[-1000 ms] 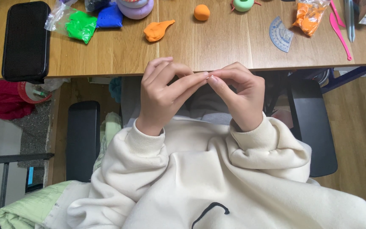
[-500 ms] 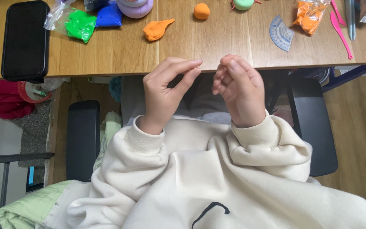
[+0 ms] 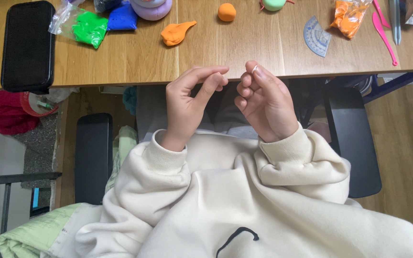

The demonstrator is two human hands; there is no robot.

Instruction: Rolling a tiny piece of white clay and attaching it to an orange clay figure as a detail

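Note:
My left hand (image 3: pixel 190 102) and my right hand (image 3: pixel 264 100) hover side by side over my lap, just at the front edge of the wooden table (image 3: pixel 120 62). A small gap separates them. The left forefinger and thumb curve into a loose arc with nothing visible between them. The right hand's fingers are curled in toward the palm, and I see nothing in it. Cream sweatshirt sleeves cover both wrists. Closest on the table are an orange clay lump (image 3: pixel 178 32) and an orange clay ball (image 3: pixel 226 12).
A black flat case (image 3: pixel 28 45) lies at the table's left. Green clay in a bag (image 3: pixel 89 28), blue clay (image 3: pixel 122 16), a protractor (image 3: pixel 317 36), bagged orange clay (image 3: pixel 347 16) and a pink tool (image 3: pixel 384 31) lie further back. Black chair armrests (image 3: pixel 92 157) flank me.
The fingertips of both hands were pinched together a second ago. They have since parted, and the hands have risen slightly toward the table edge.

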